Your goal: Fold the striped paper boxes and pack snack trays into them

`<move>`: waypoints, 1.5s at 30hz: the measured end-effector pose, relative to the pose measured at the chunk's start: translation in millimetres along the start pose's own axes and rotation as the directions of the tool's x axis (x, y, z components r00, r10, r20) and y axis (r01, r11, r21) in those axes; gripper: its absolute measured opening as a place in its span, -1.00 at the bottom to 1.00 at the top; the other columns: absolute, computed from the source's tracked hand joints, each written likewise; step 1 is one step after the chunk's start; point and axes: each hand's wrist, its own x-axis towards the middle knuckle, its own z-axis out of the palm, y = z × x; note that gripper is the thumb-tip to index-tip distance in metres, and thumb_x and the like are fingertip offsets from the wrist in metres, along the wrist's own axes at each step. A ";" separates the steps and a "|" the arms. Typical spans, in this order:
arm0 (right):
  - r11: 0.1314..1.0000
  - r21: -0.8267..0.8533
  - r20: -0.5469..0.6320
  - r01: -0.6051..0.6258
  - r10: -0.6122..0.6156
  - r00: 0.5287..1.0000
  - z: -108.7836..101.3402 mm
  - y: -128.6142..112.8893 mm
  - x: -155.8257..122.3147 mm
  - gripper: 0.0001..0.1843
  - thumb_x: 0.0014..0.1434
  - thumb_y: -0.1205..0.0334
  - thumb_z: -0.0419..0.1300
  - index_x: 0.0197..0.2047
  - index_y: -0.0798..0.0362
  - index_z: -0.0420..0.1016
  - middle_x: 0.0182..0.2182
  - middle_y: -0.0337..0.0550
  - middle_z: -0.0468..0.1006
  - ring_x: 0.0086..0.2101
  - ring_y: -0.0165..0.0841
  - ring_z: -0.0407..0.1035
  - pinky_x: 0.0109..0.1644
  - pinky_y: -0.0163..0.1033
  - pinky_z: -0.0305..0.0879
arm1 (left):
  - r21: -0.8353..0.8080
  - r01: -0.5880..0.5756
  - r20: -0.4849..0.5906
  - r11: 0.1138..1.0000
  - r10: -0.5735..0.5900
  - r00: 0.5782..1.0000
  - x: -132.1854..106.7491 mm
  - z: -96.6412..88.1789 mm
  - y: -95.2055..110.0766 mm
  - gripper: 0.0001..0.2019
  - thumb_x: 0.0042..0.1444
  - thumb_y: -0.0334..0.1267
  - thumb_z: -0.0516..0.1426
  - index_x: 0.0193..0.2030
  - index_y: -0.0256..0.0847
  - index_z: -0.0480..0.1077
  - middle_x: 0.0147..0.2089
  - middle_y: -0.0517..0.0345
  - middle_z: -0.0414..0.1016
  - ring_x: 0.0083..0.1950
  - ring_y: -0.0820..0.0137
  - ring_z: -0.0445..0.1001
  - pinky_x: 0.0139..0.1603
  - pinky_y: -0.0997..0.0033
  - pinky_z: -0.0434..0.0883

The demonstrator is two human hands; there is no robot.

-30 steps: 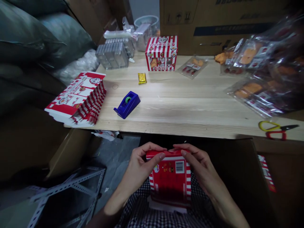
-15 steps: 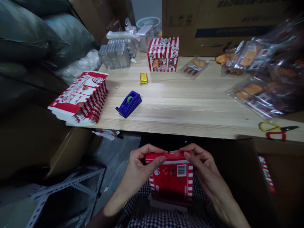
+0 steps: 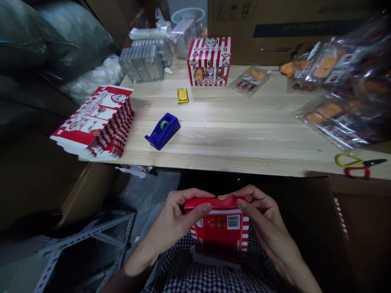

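Held over my lap, below the table's front edge, is a red carton [image 3: 218, 234] with striped sides and a barcode towards its upper right. My left hand [image 3: 183, 215] grips its upper left corner, thumb on the near face and fingers along the top edge. At the upper right corner my right hand [image 3: 259, 211] holds it the same way, fingertips on the red top flap. The carton's far side and lower end are hidden or dark. On the table, a blue tape dispenser [image 3: 164, 131] with green tape lies ahead of my left hand.
A stack of flat printed cartons [image 3: 94, 118] lies at the left. An assembled striped box [image 3: 209, 63] stands at the back near clear plastic trays [image 3: 142, 63] and a gold packet [image 3: 182, 95]. Bagged toy food [image 3: 330, 114] and scissors [image 3: 357, 163] lie right.
Both hands keep their hold on the carton, its top edge now tilted slightly more into view. The surroundings have shifted a little in the picture as my head moved.
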 end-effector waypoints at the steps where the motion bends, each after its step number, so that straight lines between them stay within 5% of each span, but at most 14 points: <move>1: 1.000 -0.008 0.010 0.014 -0.013 1.000 -0.5 1.8 0.6 -0.89 0.20 0.16 0.37 -0.25 -0.01 0.57 -0.18 -0.11 0.71 -0.21 -0.29 0.61 -0.09 -0.21 0.50 | -0.014 0.006 -0.001 1.000 -0.006 1.000 -0.2 0.2 -0.8 -0.72 0.20 -0.09 0.26 -0.04 -0.18 0.60 -0.15 0.08 0.68 -0.18 0.37 0.57 -0.18 0.48 0.43; 7: 0.997 -0.072 0.022 0.041 -0.039 0.999 0.1 1.6 -2.4 -0.86 0.27 0.12 0.30 -0.11 -0.08 0.53 -0.07 -0.13 0.68 -0.15 -0.27 0.59 -0.08 -0.19 0.50 | -0.008 -0.019 -0.002 1.000 0.019 1.000 3.6 -3.1 -1.5 -0.72 0.20 -0.09 0.26 -0.04 -0.19 0.58 -0.13 0.06 0.67 -0.16 0.35 0.58 -0.17 0.46 0.45; 12: 0.939 -0.331 0.051 0.096 -0.084 0.995 1.0 -8.7 -4.3 -0.76 0.33 0.03 0.21 -0.01 -0.09 0.56 0.03 -0.10 0.63 -0.09 -0.27 0.57 -0.02 -0.21 0.48 | 0.156 -0.210 0.054 0.965 0.204 0.978 7.9 -5.9 5.7 -0.70 0.21 -0.16 0.26 0.06 -0.13 0.56 0.11 0.05 0.59 0.10 0.28 0.53 0.13 0.36 0.42; 18: 0.966 -0.250 0.045 0.068 -0.059 0.997 4.3 -13.8 -6.7 -0.69 0.27 0.04 0.29 0.06 -0.12 0.48 0.01 -0.09 0.64 -0.12 -0.24 0.59 -0.05 -0.13 0.52 | 0.240 -0.104 0.086 0.965 0.086 0.993 9.4 -6.7 12.9 -0.70 0.25 -0.05 0.19 -0.05 -0.20 0.59 -0.19 0.07 0.66 -0.24 0.36 0.56 -0.29 0.49 0.43; 23: 0.920 -0.369 0.068 0.133 -0.116 0.991 12.3 -14.8 -9.9 -0.78 0.29 0.06 0.27 -0.04 -0.08 0.53 -0.02 -0.09 0.64 -0.07 -0.22 0.55 0.03 -0.11 0.46 | 0.389 -0.236 0.231 0.890 0.154 0.961 19.9 -14.1 29.3 -0.68 0.24 -0.04 0.18 -0.07 -0.21 0.61 -0.31 0.09 0.64 -0.34 0.40 0.52 -0.38 0.52 0.39; 28: 0.913 -0.359 -0.011 0.194 -0.212 0.977 7.3 -4.1 -7.2 -0.82 0.24 0.07 0.32 -0.13 -0.08 0.53 -0.13 -0.17 0.62 -0.15 -0.32 0.51 -0.10 -0.28 0.43 | 0.444 -0.314 0.386 0.839 0.138 0.912 29.2 -15.2 40.0 -0.65 0.29 -0.04 0.12 -0.06 -0.23 0.62 -0.36 0.11 0.63 -0.43 0.45 0.47 -0.46 0.56 0.31; 32: 0.975 -0.197 -0.011 0.108 -0.112 0.994 1.7 5.6 -8.2 -0.77 0.23 0.11 0.34 -0.06 -0.10 0.50 -0.16 -0.19 0.63 -0.20 -0.35 0.53 -0.10 -0.27 0.46 | 0.529 -0.358 0.369 0.769 0.172 0.913 23.7 -13.2 43.9 -0.68 0.32 -0.07 0.10 -0.04 -0.17 0.62 -0.38 0.14 0.63 -0.46 0.47 0.45 -0.49 0.55 0.28; 36: 0.987 -0.134 -0.030 0.091 -0.096 0.995 2.9 7.1 -12.5 -0.68 0.18 0.14 0.38 0.00 -0.10 0.50 -0.12 -0.15 0.64 -0.16 -0.30 0.56 -0.08 -0.23 0.49 | 0.562 -0.402 0.395 0.723 0.192 0.898 15.8 -13.6 45.3 -0.71 0.34 -0.11 0.09 -0.04 -0.12 0.61 -0.27 0.12 0.66 -0.31 0.41 0.54 -0.27 0.50 0.39; 45: 0.976 -0.196 -0.040 0.092 -0.101 0.994 0.4 1.8 -12.8 -0.80 0.19 0.10 0.38 -0.12 -0.09 0.57 -0.24 -0.22 0.66 -0.29 -0.38 0.53 -0.21 -0.33 0.44 | 0.522 -0.276 0.257 0.807 0.160 0.953 7.9 -5.6 35.4 -0.70 0.32 -0.05 0.10 -0.01 -0.14 0.55 -0.25 0.16 0.62 -0.31 0.44 0.49 -0.35 0.52 0.31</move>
